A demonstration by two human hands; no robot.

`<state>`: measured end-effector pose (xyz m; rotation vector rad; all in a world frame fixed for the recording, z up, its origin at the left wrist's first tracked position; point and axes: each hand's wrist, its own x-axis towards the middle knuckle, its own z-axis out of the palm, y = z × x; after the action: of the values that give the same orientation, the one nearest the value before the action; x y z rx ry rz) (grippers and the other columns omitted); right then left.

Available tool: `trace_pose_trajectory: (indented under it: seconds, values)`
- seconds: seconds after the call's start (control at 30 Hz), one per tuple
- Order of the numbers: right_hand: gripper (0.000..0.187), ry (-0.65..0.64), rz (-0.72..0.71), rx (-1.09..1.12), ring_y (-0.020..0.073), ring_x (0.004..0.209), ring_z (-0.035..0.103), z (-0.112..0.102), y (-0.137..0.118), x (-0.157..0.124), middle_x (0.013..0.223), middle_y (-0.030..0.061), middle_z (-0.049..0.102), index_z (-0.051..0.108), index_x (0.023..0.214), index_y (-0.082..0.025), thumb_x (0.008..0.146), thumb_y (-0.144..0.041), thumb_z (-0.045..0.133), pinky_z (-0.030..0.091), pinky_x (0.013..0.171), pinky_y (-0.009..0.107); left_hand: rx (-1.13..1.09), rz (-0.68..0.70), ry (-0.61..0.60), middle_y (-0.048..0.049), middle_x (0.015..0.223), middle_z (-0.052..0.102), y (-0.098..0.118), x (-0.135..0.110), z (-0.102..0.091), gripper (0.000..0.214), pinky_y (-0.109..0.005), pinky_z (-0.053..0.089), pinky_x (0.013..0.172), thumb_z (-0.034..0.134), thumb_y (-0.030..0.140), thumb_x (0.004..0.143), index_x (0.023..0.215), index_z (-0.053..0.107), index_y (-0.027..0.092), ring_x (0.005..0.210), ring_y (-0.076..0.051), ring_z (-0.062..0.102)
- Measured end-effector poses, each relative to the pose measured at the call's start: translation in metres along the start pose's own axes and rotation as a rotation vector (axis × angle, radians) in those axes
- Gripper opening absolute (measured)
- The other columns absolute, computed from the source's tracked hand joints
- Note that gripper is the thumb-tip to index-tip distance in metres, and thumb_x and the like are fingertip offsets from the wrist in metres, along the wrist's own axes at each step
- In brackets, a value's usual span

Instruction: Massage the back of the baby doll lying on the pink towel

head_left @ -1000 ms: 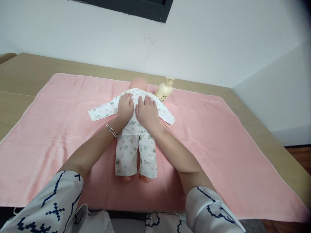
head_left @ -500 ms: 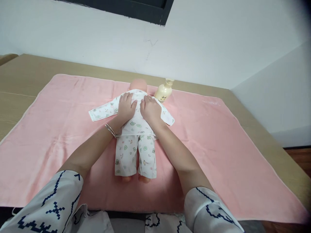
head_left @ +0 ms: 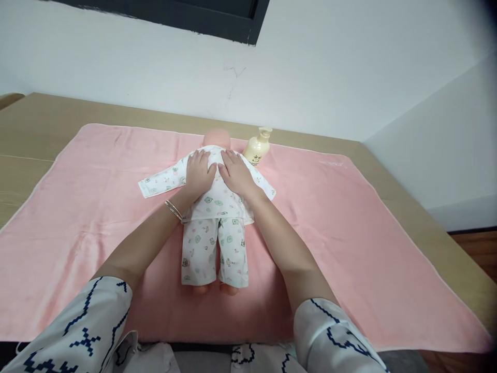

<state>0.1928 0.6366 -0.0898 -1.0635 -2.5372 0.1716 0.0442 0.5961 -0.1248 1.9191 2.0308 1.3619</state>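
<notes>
A baby doll [head_left: 215, 228] in white printed pyjamas lies on a pink towel [head_left: 341, 217], head toward the wall and bare feet toward me. My left hand [head_left: 199, 172], with a bracelet on its wrist, lies flat on the doll's upper body on the left side. My right hand [head_left: 236, 173] lies flat beside it on the right side. The fingers of both hands are stretched out and reach up to the doll's shoulders. The two hands nearly touch at the middle. The doll's sleeves spread out to either side.
A cream pump bottle [head_left: 257, 147] stands on the towel just right of the doll's head. The towel covers a light wooden table [head_left: 34, 124] set against a white wall. The table's right edge drops to a wooden floor [head_left: 479, 248].
Both hands have slid up the doll's body from its middle toward the shoulders. The right hand has drawn closer to the left one.
</notes>
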Motion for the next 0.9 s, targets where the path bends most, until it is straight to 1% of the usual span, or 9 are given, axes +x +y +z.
trace_pose_trajectory:
  seconds: [0.13, 0.2, 0.27, 0.37, 0.5, 0.6, 0.73, 0.8, 0.9]
  values:
    - [0.054, 0.104, 0.121, -0.093, 0.0346, 0.139, 0.044, 0.004, -0.03, -0.013, 0.144, 0.0259, 0.049, 0.046, 0.142, 0.003, 0.1, -0.028, 0.03, 0.036, 0.115, 0.049, 0.052, 0.126, -0.013, -0.0176, 0.124, 0.065, 0.008, -0.002, -0.008, 0.033, -0.049, 0.037, 0.113, 0.041, 0.025, 0.092, 0.114, 0.063, 0.013, 0.123, -0.031, 0.055]
    - [0.053, 0.144, 0.132, -0.135, 0.0367, 0.136, 0.047, 0.006, -0.041, -0.02, 0.141, 0.0273, 0.052, 0.048, 0.14, 0.003, 0.099, -0.025, 0.03, 0.039, 0.112, 0.051, 0.053, 0.131, 0.002, -0.016, 0.118, 0.067, 0.011, -0.003, -0.011, 0.03, -0.047, 0.041, 0.109, 0.04, 0.024, 0.093, 0.106, 0.066, 0.015, 0.117, -0.03, 0.058]
    - [0.052, 0.136, 0.121, -0.157, 0.038, 0.133, 0.049, 0.005, -0.046, -0.024, 0.14, 0.0281, 0.053, 0.049, 0.139, 0.003, 0.099, -0.024, 0.03, 0.041, 0.109, 0.052, 0.033, 0.096, 0.014, -0.0147, 0.118, 0.068, 0.013, -0.004, -0.011, 0.029, -0.047, 0.042, 0.109, 0.041, 0.023, 0.092, 0.104, 0.066, 0.016, 0.117, -0.029, 0.058]
    - [0.052, 0.088, 0.138, -0.13, 0.0366, 0.134, 0.049, -0.001, -0.04, -0.019, 0.141, 0.0264, 0.052, 0.05, 0.139, 0.003, 0.099, -0.026, 0.033, 0.04, 0.111, 0.049, 0.021, 0.012, -0.027, -0.0145, 0.129, 0.064, 0.013, -0.003, -0.011, 0.035, -0.049, 0.037, 0.115, 0.043, 0.023, 0.091, 0.117, 0.064, 0.014, 0.127, -0.029, 0.054]
    - [0.057, 0.025, 0.117, -0.027, 0.0333, 0.144, 0.037, -0.005, -0.014, -0.004, 0.151, 0.0238, 0.042, 0.043, 0.145, 0.002, 0.101, -0.033, 0.036, 0.028, 0.121, 0.046, 0.123, -0.161, -0.154, -0.0189, 0.155, 0.039, 0.013, 0.003, -0.01, 0.053, -0.054, 0.019, 0.123, 0.043, 0.031, 0.093, 0.139, 0.049, 0.006, 0.149, -0.035, 0.028]
    - [0.059, -0.004, 0.049, 0.046, 0.0297, 0.148, 0.03, -0.001, 0.003, 0.002, 0.156, 0.0197, 0.036, 0.038, 0.149, -0.002, 0.101, -0.037, 0.036, 0.023, 0.123, 0.046, 0.163, -0.213, -0.226, -0.0198, 0.159, 0.03, 0.013, 0.006, -0.011, 0.059, -0.054, 0.018, 0.124, 0.045, 0.036, 0.093, 0.144, 0.043, 0.005, 0.151, -0.037, 0.02]
    - [0.056, 0.038, 0.055, 0.045, 0.0282, 0.147, 0.032, 0.001, 0.002, 0.0, 0.155, 0.0184, 0.038, 0.04, 0.148, -0.003, 0.1, -0.033, 0.04, 0.025, 0.122, 0.044, 0.182, -0.107, -0.183, -0.0169, 0.156, 0.039, 0.015, 0.004, -0.012, 0.053, -0.055, 0.021, 0.123, 0.041, 0.032, 0.096, 0.143, 0.046, 0.01, 0.149, -0.034, 0.026]
    - [0.05, 0.068, 0.08, 0.015, 0.0291, 0.141, 0.042, -0.003, -0.009, -0.005, 0.148, 0.019, 0.048, 0.05, 0.141, -0.004, 0.099, -0.03, 0.042, 0.034, 0.118, 0.042, 0.187, -0.052, -0.162, -0.016, 0.15, 0.048, 0.019, 0.001, -0.013, 0.048, -0.052, 0.029, 0.121, 0.038, 0.029, 0.097, 0.139, 0.051, 0.011, 0.146, -0.032, 0.035]
    - [0.039, 0.089, 0.109, -0.045, 0.0301, 0.125, 0.057, -0.011, -0.028, -0.012, 0.131, 0.0187, 0.063, 0.064, 0.121, -0.008, 0.101, -0.029, 0.039, 0.047, 0.104, 0.041, 0.223, 0.013, -0.115, -0.0163, 0.139, 0.058, 0.026, -0.005, -0.014, 0.042, -0.048, 0.038, 0.116, 0.035, 0.024, 0.097, 0.128, 0.061, 0.011, 0.137, -0.03, 0.048]
